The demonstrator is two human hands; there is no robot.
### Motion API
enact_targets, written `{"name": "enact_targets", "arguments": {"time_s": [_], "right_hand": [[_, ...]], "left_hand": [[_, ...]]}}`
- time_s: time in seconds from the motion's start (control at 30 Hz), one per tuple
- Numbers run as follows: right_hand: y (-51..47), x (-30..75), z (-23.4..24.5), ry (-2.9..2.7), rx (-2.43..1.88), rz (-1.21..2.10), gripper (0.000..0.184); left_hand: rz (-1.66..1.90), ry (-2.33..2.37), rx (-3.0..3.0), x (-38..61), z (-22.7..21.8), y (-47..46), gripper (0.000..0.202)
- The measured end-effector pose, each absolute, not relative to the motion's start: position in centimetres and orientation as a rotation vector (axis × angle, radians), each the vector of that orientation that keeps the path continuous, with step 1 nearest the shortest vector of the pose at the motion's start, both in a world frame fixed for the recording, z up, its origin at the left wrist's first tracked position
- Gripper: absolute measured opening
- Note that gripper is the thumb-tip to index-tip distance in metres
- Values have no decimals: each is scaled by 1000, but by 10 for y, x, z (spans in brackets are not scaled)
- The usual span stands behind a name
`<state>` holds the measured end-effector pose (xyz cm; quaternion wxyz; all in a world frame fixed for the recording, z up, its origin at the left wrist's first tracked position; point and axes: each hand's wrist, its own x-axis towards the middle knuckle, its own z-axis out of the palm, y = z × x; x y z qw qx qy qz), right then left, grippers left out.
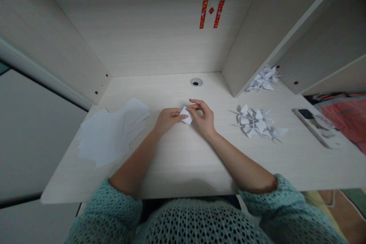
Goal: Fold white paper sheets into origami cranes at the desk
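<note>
A small folded piece of white paper [187, 116] is held between my two hands over the middle of the desk. My left hand [168, 119] pinches its left side, thumb on top. At its upper right edge, the thumb and index finger of my right hand [203, 117] close on the paper, while other fingers stretch out. Loose white paper sheets [104, 135] lie spread to the left of my left hand. Right of my right hand sits a cluster of folded white paper cranes [254, 121].
Another heap of paper cranes [264, 79] lies behind the upright divider [251, 34] at the right. A phone [316, 127] rests on the desk's right side. A round cable hole [196, 82] is near the back panel, below red stickers [211, 10].
</note>
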<state>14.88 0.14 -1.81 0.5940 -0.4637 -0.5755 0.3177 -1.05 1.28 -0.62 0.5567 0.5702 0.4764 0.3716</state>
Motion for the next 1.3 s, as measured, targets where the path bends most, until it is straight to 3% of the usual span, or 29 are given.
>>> {"name": "enact_targets", "arguments": {"time_s": [0.2, 0.37, 1.0, 1.3], "right_hand": [[3, 149, -19, -1348, -1156, 704, 46], [8, 151, -25, -1306, -1224, 802, 27], [9, 150, -25, -1256, -1199, 843, 25], [8, 148, -21, -1136, -1181, 1117, 31]], "left_hand": [[1006, 1137, 1012, -3, -9, 13, 44], [1002, 1121, 976, -1, -9, 11, 45], [982, 1172, 1112, -3, -14, 13, 42], [975, 1207, 1152, -2, -13, 12, 41]]}}
